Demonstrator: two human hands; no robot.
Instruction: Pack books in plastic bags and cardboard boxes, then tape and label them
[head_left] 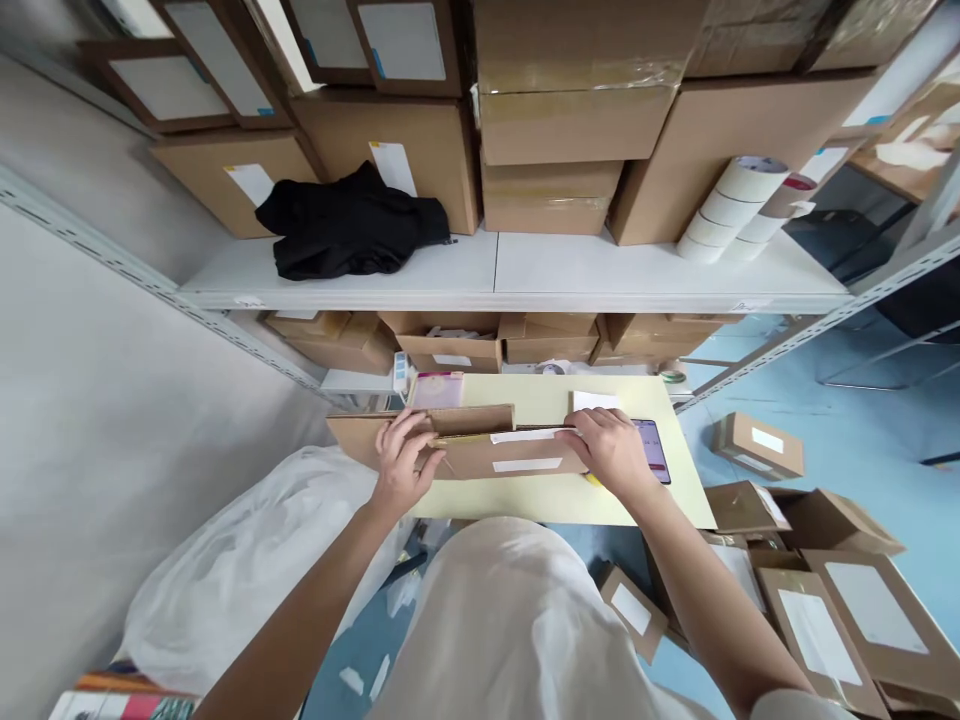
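A brown cardboard box [469, 462] stands on edge over the pale yellow tabletop [525, 500], with a flap sticking out to the left and white labels on its near side. At its left part, my left hand [405, 462] pinches the top edge between thumb and fingers. My right hand [611, 450] is closed over the top right corner, thumb on the near side and fingers behind. Just right of that hand lies a phone [652, 450] with its screen lit. White paper [595, 400] lies behind the right hand, and a small yellow thing beneath it is mostly hidden.
Shelves [525, 275] ahead hold stacked cartons [562, 130], a black cloth [352, 220] and tape rolls [724, 215]. A white plastic bag [262, 570] bulges at the left. Labelled boxes [832, 610] crowd the floor at the right.
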